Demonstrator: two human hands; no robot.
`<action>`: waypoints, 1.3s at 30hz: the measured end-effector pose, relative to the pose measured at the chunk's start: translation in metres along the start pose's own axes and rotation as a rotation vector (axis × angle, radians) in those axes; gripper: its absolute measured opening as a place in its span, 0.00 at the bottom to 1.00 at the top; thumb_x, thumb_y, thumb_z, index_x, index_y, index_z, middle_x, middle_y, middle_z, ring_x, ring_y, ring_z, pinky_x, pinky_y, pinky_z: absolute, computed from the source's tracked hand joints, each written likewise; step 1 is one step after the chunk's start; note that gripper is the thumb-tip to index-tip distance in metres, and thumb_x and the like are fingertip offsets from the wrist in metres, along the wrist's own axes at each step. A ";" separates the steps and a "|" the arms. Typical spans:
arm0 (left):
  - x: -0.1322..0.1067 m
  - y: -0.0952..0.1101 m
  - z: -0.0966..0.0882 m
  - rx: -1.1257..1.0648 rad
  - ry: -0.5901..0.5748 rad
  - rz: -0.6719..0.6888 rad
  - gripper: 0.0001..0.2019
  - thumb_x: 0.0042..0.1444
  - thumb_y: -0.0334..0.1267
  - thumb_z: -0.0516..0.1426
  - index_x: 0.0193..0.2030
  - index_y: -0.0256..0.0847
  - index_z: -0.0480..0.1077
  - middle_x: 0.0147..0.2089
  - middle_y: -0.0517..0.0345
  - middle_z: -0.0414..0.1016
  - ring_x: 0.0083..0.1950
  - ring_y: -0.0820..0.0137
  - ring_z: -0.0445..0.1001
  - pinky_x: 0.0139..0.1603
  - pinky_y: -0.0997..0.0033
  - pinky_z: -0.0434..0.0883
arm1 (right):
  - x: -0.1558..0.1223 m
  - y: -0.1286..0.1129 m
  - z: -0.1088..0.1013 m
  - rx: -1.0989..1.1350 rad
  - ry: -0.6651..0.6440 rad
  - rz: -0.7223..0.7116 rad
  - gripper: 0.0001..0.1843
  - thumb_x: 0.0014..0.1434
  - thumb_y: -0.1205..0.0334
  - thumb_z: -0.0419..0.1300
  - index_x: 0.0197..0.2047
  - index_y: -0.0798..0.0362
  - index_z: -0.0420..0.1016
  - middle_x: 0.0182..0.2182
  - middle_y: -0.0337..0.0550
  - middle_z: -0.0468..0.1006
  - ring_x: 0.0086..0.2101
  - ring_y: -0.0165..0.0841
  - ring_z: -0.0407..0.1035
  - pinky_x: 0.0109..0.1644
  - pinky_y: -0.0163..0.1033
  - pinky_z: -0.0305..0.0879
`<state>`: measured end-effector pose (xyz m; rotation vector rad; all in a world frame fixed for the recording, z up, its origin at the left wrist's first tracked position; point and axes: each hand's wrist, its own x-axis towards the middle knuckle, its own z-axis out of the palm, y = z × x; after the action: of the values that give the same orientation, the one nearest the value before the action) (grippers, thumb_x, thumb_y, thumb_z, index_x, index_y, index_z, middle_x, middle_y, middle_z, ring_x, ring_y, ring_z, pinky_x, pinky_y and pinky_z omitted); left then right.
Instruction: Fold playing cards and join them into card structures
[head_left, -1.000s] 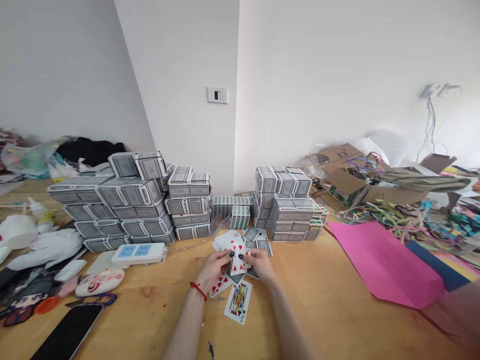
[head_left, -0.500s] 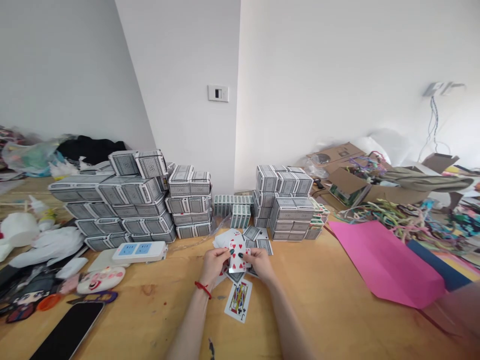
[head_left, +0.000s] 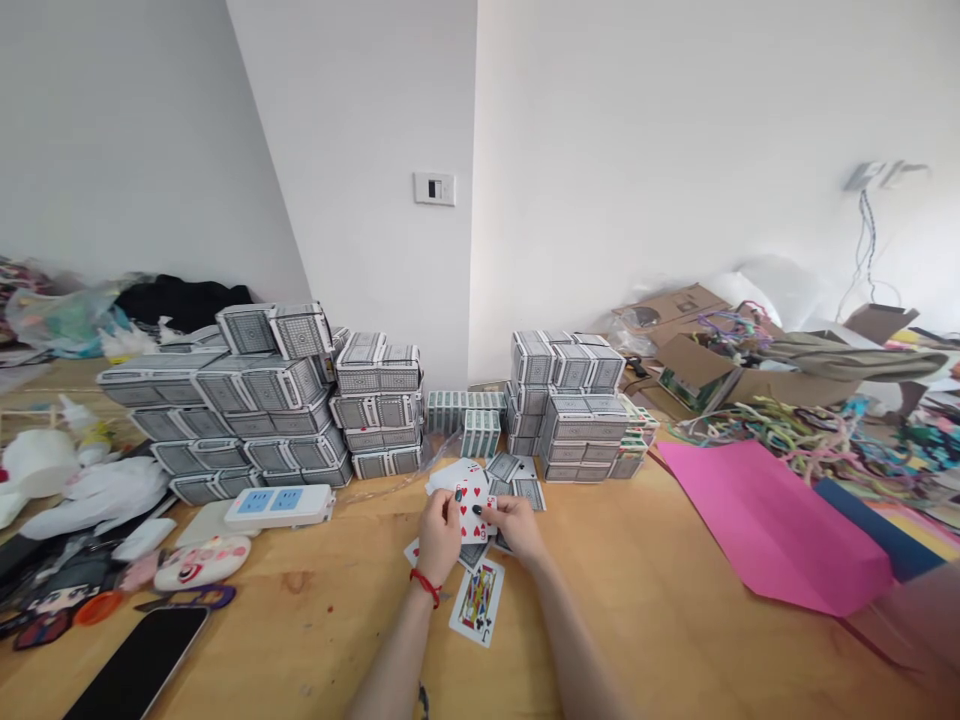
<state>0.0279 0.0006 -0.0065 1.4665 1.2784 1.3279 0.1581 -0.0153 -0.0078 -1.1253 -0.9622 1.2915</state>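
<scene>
My left hand (head_left: pixel 439 536) and my right hand (head_left: pixel 516 527) meet over the wooden table (head_left: pixel 660 620), fingers pinched on a hearts playing card (head_left: pixel 475 502) held upright between them. Under and around the hands lie loose playing cards (head_left: pixel 517 470), some face down. A face-up jack card (head_left: pixel 478 601) lies just in front of my wrists. A red string bracelet circles my left wrist.
Stacks of grey card boxes (head_left: pixel 255 400) stand at the left and further card boxes (head_left: pixel 574 400) behind the hands. A white power strip (head_left: pixel 279 505), a phone (head_left: pixel 139 665) and toys lie at left. Pink paper (head_left: pixel 765 525), cardboard boxes (head_left: pixel 705 375) and coloured strings fill the right.
My left hand has moved right and closer to the right hand, covering more of the hearts card. The card on the table by my left wrist is mostly hidden now.
</scene>
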 end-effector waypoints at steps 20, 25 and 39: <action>0.001 0.004 0.002 0.076 -0.181 -0.016 0.15 0.49 0.46 0.49 0.18 0.40 0.55 0.15 0.68 0.52 0.18 0.78 0.55 0.21 0.78 0.54 | 0.004 0.004 -0.001 0.156 0.127 -0.057 0.14 0.36 0.56 0.65 0.23 0.58 0.74 0.17 0.40 0.74 0.19 0.29 0.64 0.25 0.35 0.61; 0.001 0.006 0.003 0.086 -0.151 0.031 0.16 0.49 0.45 0.50 0.17 0.40 0.51 0.17 0.68 0.49 0.20 0.78 0.52 0.23 0.78 0.53 | 0.004 0.004 0.001 0.173 0.133 -0.050 0.14 0.35 0.56 0.66 0.23 0.58 0.75 0.17 0.40 0.74 0.19 0.30 0.65 0.25 0.35 0.62; -0.002 0.003 0.001 -0.002 -0.258 0.036 0.08 0.48 0.40 0.49 0.23 0.40 0.59 0.19 0.65 0.60 0.22 0.75 0.61 0.26 0.76 0.59 | 0.006 0.005 0.000 0.243 0.184 -0.075 0.14 0.36 0.56 0.65 0.25 0.57 0.74 0.19 0.41 0.75 0.20 0.30 0.66 0.26 0.36 0.63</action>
<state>0.0295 -0.0016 -0.0044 1.6072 1.0873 1.1195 0.1574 -0.0096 -0.0127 -0.9906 -0.6846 1.1865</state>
